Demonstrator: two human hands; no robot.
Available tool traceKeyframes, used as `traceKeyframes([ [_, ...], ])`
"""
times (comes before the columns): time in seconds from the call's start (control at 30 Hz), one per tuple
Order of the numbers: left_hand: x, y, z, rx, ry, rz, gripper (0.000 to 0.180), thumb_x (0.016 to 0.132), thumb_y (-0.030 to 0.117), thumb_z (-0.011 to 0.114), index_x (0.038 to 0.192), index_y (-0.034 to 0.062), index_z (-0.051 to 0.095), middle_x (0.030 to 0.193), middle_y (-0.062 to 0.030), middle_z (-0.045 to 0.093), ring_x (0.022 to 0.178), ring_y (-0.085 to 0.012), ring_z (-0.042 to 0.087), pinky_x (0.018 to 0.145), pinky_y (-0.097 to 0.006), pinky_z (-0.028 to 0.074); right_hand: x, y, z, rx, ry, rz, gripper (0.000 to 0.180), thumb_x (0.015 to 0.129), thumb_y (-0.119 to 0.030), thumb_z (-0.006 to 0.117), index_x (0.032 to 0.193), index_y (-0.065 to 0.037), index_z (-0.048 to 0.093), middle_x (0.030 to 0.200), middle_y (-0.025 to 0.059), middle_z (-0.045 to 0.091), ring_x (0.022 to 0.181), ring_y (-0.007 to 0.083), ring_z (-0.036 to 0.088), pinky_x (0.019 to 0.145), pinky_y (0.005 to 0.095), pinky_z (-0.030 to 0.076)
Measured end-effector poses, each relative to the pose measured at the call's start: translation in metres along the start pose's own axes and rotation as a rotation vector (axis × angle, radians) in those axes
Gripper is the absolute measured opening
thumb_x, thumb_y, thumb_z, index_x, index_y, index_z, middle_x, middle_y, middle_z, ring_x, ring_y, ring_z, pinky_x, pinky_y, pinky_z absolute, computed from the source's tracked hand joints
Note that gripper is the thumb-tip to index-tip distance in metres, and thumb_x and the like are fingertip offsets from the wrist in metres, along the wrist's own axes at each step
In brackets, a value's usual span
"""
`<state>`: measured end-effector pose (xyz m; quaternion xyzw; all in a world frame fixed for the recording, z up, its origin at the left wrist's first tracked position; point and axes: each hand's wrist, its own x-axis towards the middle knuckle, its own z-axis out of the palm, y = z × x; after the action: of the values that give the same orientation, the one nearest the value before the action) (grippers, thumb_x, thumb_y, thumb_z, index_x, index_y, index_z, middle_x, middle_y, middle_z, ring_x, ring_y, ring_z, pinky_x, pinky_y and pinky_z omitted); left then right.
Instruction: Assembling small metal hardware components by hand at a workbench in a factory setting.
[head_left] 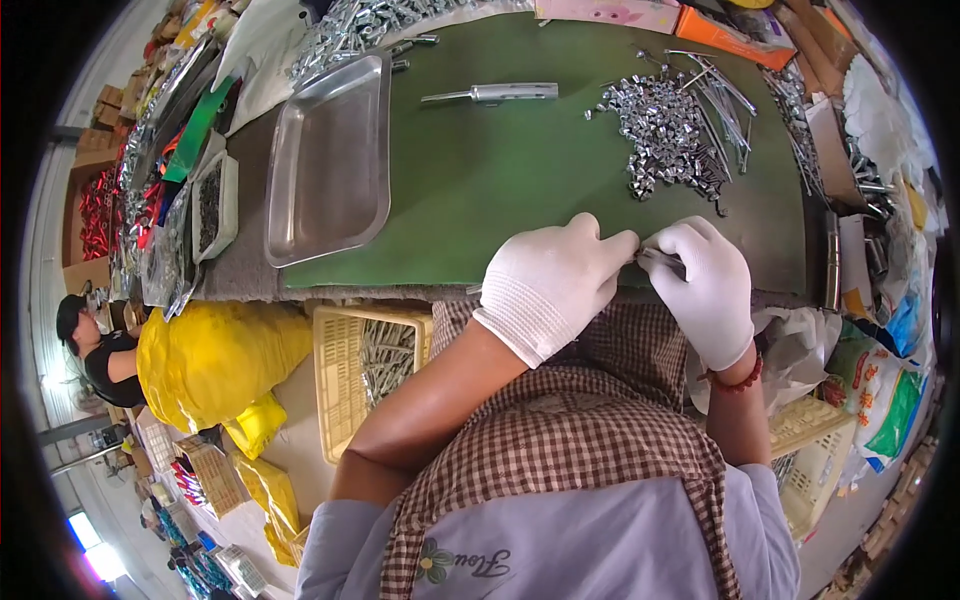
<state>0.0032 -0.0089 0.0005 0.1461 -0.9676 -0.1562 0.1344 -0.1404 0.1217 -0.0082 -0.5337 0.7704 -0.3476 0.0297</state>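
White knitted gloves cover both of my hands, which meet at the table's near edge. Thumb and fingers of my left hand (562,282) are pinched together; what they hold is mostly hidden. A thin metal end (474,290) shows beside that wrist, and I cannot tell whether the hand holds it. My right hand (708,290) has its fingers curled round a small grey metal piece (664,262), close against the left fingertips. Beyond the hands lies a heap of small shiny metal fittings (668,130), with several thin metal rods (728,100) at its right.
On the green mat (480,190) are an empty steel tray (325,170) and a silver-handled tool (513,92). Metal parts (365,38) pile up at the back left. Yellow crates (338,380) stand below the table. A person (100,350) is at far left.
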Motion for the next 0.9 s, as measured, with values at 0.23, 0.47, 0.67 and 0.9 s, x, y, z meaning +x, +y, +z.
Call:
traceKeyframes([
  [0.23,-0.001,-0.001,0.002,0.072,-0.044,0.066,0.029,0.087,0.022,0.065,0.116,0.0172,0.066,0.077,-0.0088,0.054,0.06,-0.0261,0.062,0.052,-0.039,0.05,0.004,0.002,-0.004,0.062,-0.106,0.124,0.017,0.077,-0.006,0.075,0.083,-0.004,0.059,0.08,0.0091,0.061,0.069,0.0282,0.061,0.062,0.0364,0.048],
  [0.47,-0.001,0.001,0.0,0.092,-0.062,0.063,0.03,0.089,0.023,0.064,0.119,0.0193,0.064,0.075,-0.0091,0.053,0.056,-0.0269,0.061,0.05,-0.039,0.049,0.019,-0.004,-0.016,0.448,-0.016,0.203,0.017,0.086,-0.014,0.072,0.093,-0.004,0.06,0.076,-0.0007,0.052,0.062,0.0081,0.047,0.056,0.0245,0.041],
  [0.67,0.002,0.002,0.001,0.077,-0.102,0.05,0.025,0.091,0.025,0.063,0.115,0.0195,0.064,0.074,-0.0092,0.053,0.056,-0.0276,0.061,0.05,-0.04,0.05,0.031,-0.006,0.023,1.66,0.232,0.292,0.047,0.105,-0.043,0.04,0.08,-0.005,0.051,0.058,-0.0025,0.034,0.047,0.0095,0.029,0.044,0.0264,0.023],
  [0.9,0.004,0.005,-0.004,0.09,-0.1,0.052,0.017,0.092,0.024,0.062,0.106,0.0159,0.066,0.076,-0.0098,0.055,0.058,-0.0274,0.063,0.051,-0.04,0.051,0.025,-0.014,0.04,1.293,0.338,0.275,0.05,0.106,-0.04,0.037,0.071,-0.005,0.046,0.057,-0.0018,0.034,0.048,0.0089,0.029,0.047,0.0274,0.021],
])
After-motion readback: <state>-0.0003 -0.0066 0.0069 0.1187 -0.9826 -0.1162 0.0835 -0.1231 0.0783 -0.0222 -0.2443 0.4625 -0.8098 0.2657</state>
